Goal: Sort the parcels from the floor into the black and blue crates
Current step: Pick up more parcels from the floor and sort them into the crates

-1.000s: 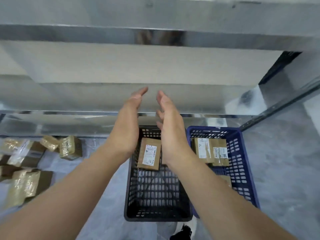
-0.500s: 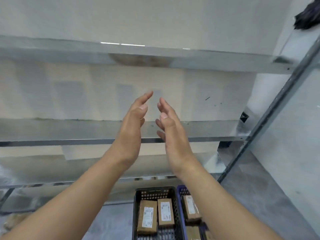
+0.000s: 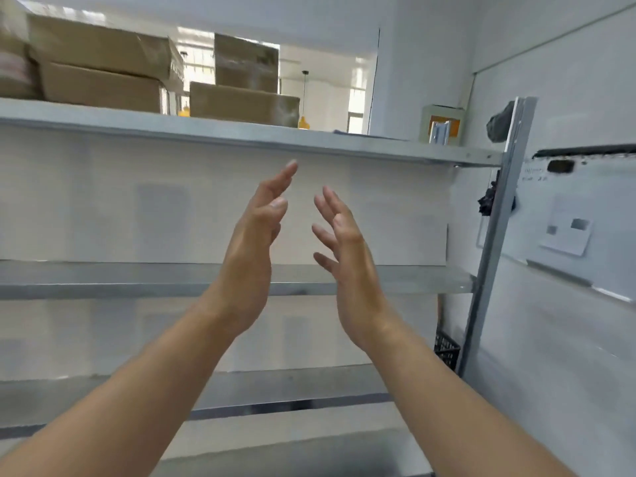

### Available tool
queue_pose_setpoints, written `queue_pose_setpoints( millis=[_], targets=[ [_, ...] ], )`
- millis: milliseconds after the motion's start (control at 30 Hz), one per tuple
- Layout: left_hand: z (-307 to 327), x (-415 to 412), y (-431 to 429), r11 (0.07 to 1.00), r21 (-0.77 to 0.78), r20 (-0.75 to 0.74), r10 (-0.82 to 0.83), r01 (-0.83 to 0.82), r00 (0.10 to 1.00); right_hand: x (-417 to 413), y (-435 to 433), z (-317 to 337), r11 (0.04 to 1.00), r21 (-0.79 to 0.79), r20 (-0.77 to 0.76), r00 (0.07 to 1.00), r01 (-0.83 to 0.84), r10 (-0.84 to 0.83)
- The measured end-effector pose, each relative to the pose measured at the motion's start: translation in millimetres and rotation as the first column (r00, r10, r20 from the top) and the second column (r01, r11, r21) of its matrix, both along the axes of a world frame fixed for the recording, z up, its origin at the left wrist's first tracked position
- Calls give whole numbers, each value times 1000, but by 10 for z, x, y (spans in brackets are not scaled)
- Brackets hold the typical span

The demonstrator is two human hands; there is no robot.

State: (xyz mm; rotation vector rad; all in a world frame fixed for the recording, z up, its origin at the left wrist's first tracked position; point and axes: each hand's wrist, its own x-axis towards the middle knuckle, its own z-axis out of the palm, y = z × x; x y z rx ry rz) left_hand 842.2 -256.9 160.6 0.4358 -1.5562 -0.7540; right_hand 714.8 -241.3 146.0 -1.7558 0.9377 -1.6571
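The left hand (image 3: 251, 256) and right hand (image 3: 351, 270) are raised, palms facing, apart, fingers straight, holding nothing; at 4 o'clock from them, just beside the shelf post (image 3: 495, 235), shows what seems a black crate (image 3: 447, 351).

the scene is brightly, evenly lit. the windows (image 3: 356, 98) behind the boxes (image 3: 103, 63) are blown out. boxes and whiteboard (image 3: 578, 215) are smeared by blur, while the left hand (image 3: 251, 242) and right hand (image 3: 351, 263) are rendered sharper.

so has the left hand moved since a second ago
Yes, upward: the left hand has risen from beside a low rail to just under the top shelf.
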Motion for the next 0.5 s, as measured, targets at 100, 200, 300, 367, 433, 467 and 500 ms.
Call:
queue_pose_setpoints(
  millis=[100,200,300,367,433,467,500],
  targets=[
    [294,70,196,998,-53,24,25,-24,999,45,181,317,999,-47,13,1000,-10,11],
    [548,94,333,996,-79,30,33,-30,999,35,324,584,995,-91,18,999,-35,37],
    [745,35,427,991,-124,52,52,-45,997,-42,399,787,992,-120,16,999,-38,40],
    [833,-47,467,988,-139,56,69,-61,996,-127,432,862,990,-131,24,998,-52,55],
    [880,-144,484,984,-159,52,92,-82,994,-225,450,890,988,-140,26,997,-69,73],
    [881,-194,488,980,-174,51,106,-95,993,-277,448,883,987,-142,24,996,-80,85],
    [868,-242,489,976,-185,49,121,-110,991,-327,442,864,985,-144,21,995,-92,96]
  ],
)
